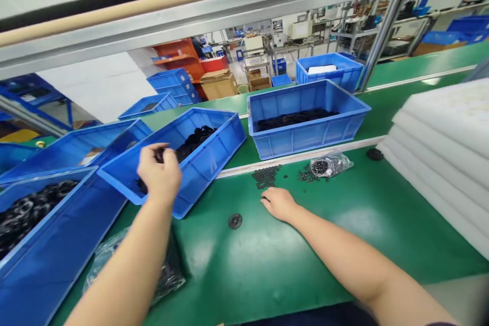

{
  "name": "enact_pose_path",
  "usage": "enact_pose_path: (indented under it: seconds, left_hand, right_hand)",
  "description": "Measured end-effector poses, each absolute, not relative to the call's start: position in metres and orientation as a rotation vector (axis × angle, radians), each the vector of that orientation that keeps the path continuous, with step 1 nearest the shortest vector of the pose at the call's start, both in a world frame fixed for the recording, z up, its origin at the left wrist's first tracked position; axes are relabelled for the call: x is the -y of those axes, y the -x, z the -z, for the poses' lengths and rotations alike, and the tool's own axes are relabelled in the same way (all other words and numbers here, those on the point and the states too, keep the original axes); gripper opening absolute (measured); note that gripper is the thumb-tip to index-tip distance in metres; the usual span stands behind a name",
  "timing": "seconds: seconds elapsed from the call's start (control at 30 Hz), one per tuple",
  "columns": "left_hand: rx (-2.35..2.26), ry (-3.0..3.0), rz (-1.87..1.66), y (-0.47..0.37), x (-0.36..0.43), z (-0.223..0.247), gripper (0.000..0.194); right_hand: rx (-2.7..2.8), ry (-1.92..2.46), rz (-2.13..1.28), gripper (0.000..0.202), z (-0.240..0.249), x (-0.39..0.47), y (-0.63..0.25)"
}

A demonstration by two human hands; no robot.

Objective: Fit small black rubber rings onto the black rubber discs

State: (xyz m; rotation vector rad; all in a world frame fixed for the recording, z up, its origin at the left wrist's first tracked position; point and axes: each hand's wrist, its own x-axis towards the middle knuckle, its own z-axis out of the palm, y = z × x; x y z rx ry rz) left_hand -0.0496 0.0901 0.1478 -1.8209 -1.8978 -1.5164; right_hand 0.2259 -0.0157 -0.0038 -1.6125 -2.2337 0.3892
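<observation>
My left hand (159, 169) is raised over a long blue bin (214, 160) that holds black parts (196, 140). Its fingers are closed around a dark part, mostly hidden by the hand. On the green table, my right hand (280, 204) rests with curled fingers just below a spread of small black pieces (266, 177); whatever is at its fingertips is too small to make out. A round black disc (235, 221) with holes lies flat between my two arms. Farther right, more small pieces (306, 174) lie beside an opened clear bag (332, 164) of them.
Another blue bin (309, 135) with black parts stands at the back. At left, a blue bin (64, 244) holds black rings; a clear bag (171, 270) of dark parts lies under my left forearm. White foam sheets (439, 163) are stacked at right, near a black disc (375, 154).
</observation>
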Motion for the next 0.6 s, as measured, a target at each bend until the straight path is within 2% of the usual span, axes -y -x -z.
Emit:
enact_pose_path:
  seconds: [0.1,0.2,0.3,0.4,0.5,0.6]
  left_hand:
    - [2.202,1.72,1.161,0.084,-0.122,-0.165,0.023]
    - [2.39,1.682,1.006,0.095,-0.129,-0.165,0.029]
    - [2.208,1.669,1.031,0.085,-0.113,-0.154,0.034]
    - [1.873,2.106,0.933,0.062,-0.082,-0.132,0.038]
    - [1.799,2.736,0.483,0.039,-0.046,-0.097,0.044]
    - [1.851,3.003,0.043,0.025,-0.016,-0.06,0.045]
  right_hand:
    - [2.214,1.692,-0.295,0.022,-0.004,0.016,-0.228]
    - [2.059,1.844,-0.119,0.021,-0.01,0.014,-0.239]
    - [1.886,2.025,-0.043,0.024,-0.012,0.009,-0.258]
    - [1.834,2.12,-0.072,0.027,-0.008,0.002,-0.274]
    - [1.845,2.13,-0.088,0.026,-0.004,-0.001,-0.28]
    - [1.842,2.127,-0.076,0.026,-0.003,-0.001,-0.275]
